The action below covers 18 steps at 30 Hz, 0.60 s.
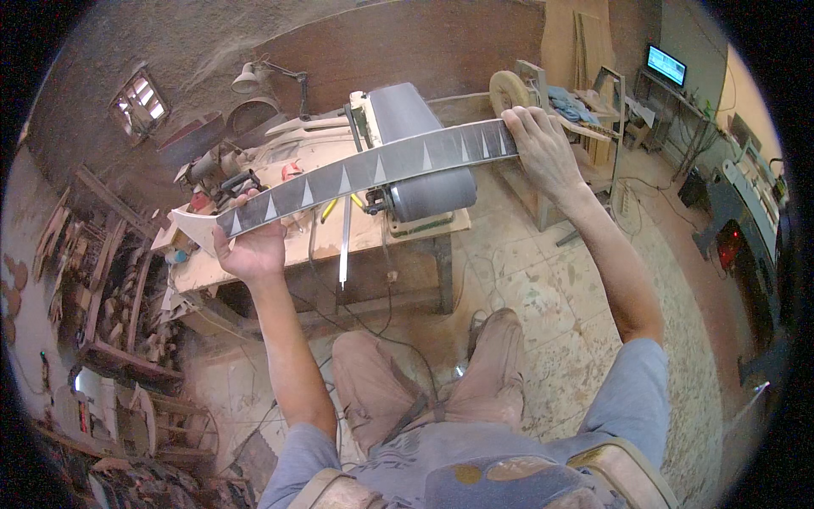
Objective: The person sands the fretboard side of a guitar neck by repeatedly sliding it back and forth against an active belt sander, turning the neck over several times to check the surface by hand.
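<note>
A guitar neck (pixel 325 192) with a dark fretboard and pale triangular inlays spans the view, raised in front of a belt sander (pixel 405 114). Its pale, bare-wood headstock (pixel 197 227) points to the left. My left hand (pixel 257 252) is closed around the neck next to the headstock, thumb on the near side. At the opposite end, my right hand (pixel 544 154) grips the neck from above with curled fingers. The neck hides the middle of the sander; a grey roller (pixel 432 194) shows below it. Whether the neck touches the sander, I cannot tell.
The sander stands on a wooden workbench (pixel 229 261) with tools, a metal rod (pixel 345 244) and a desk lamp (pixel 246 79). Cables (pixel 392 335) trail over the tiled floor. Wood pieces fill a rack (pixel 110 280) at left; a wooden frame with a wheel (pixel 509 92) stands back right.
</note>
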{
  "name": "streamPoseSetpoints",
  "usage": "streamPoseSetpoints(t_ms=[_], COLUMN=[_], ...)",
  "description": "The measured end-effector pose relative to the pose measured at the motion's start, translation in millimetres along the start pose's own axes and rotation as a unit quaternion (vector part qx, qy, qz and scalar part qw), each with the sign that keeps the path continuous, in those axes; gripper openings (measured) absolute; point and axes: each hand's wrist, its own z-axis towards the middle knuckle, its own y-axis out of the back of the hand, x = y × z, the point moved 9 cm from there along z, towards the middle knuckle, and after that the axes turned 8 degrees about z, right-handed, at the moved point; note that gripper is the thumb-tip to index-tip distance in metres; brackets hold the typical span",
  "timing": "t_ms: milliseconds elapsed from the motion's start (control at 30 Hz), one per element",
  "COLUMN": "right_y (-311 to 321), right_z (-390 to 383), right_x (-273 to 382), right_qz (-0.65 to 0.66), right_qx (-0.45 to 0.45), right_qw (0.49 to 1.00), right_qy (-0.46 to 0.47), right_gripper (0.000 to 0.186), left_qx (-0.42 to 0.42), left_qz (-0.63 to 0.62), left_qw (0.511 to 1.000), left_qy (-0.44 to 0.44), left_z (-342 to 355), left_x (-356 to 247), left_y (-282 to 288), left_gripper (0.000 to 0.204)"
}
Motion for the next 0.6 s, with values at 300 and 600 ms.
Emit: streamPoseSetpoints(t_ms=[300, 600], right_y=[-13, 21], right_z=[10, -10], right_x=[-8, -35], right_qz=[0.195, 0.367], right_qx=[0.381, 0.579], right_qw=[0.903, 0.704], right_qy=[-0.031, -0.187], right_gripper=[0.051, 0.064], left_qx=[-0.037, -0.255], left_qz=[0.118, 0.2], left_qw=[0.992, 0.945], left_qy=[-0.031, -0.047], left_z=[-14, -19], left_x=[-11, 4], left_y=[13, -15], left_gripper=[0.044, 0.059])
